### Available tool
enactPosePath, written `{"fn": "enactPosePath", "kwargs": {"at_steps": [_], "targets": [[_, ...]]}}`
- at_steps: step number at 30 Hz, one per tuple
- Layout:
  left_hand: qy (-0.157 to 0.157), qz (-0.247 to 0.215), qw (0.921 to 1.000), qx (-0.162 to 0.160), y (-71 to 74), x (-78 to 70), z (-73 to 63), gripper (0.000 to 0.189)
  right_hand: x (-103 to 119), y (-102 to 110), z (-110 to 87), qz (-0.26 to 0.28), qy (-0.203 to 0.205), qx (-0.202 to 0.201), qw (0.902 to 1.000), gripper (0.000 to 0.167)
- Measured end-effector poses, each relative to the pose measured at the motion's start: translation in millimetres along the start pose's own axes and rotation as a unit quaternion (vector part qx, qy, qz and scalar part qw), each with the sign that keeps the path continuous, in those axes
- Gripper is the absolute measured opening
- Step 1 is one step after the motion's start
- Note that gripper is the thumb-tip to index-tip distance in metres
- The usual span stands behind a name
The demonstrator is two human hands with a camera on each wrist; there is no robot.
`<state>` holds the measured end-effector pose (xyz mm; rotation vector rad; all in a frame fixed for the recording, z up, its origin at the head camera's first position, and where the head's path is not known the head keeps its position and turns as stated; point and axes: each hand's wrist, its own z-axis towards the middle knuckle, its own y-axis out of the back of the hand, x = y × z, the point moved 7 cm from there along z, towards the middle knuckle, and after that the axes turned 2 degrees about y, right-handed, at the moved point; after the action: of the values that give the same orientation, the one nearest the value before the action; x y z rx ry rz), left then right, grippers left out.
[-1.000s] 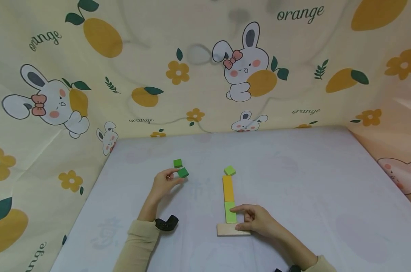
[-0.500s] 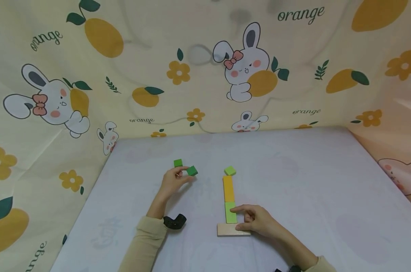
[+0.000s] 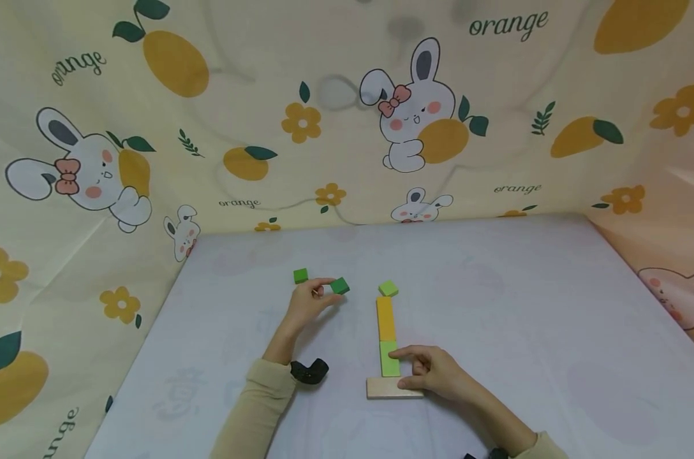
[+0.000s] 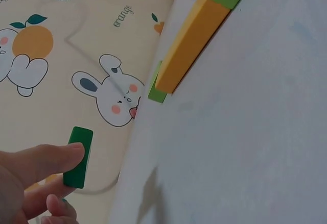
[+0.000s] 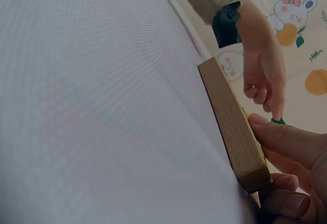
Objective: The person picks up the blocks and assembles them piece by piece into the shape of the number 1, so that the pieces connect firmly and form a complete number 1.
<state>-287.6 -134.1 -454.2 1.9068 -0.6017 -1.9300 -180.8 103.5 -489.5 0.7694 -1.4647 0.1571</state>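
While the left hand [image 3: 308,306] extends toward one o'clock (twelve being straight away from the person), its thumb and index finger, slightly parted, pinch a dark green block [image 3: 339,285] raised off the white tabletop [image 3: 508,319]; the forearm runs back to seven. The right hand [image 3: 439,373] has its forearm toward four, its index finger extended onto a light green rectangular block [image 3: 386,366], its thumb on a wooden plank [image 3: 381,389], and the other fingers folded inward.

I see the tabletop's far edge at twelve, well beyond every block, and its slanting side edge at nine. White surface spreads broadly at three from the right hand; a narrower strip separates the dark green block from the row at three.

That row bars a level path rightward: plank nearest the person, light green rectangle, orange block [image 3: 385,319], then a skewed light green square block [image 3: 388,288]. A mid-green cube [image 3: 300,275] lies near the left hand, at eleven. A rabbit-printed backdrop [image 3: 347,159] rises at twelve.
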Motion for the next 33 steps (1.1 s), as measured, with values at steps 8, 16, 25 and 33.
{"fn": "enactPosePath", "kwargs": {"at_steps": [8, 16, 25, 33], "targets": [[-0.002, -0.005, 1.0, 0.001, -9.6, -2.5, 3.4, 0.038, -0.1, 0.1, 0.4, 0.007, 0.001, 0.003, 1.0, 0.05], [0.003, -0.008, 0.9999, 0.01, -18.0, -5.3, 6.7, 0.039, 0.4, -0.7, 0.0, 0.006, 0.008, 0.005, 0.9999, 0.05], [-0.021, -0.006, 0.9997, 0.013, -27.0, -11.3, 12.0, 0.039, 0.5, -0.5, 0.5, 0.01, 0.003, 0.006, 0.9999, 0.05], [-0.022, 0.006, 0.9996, 0.017, -35.9, -12.1, 13.5, 0.038, -0.1, -0.3, 1.1, 0.002, -0.002, 0.002, 1.0, 0.05]]}}
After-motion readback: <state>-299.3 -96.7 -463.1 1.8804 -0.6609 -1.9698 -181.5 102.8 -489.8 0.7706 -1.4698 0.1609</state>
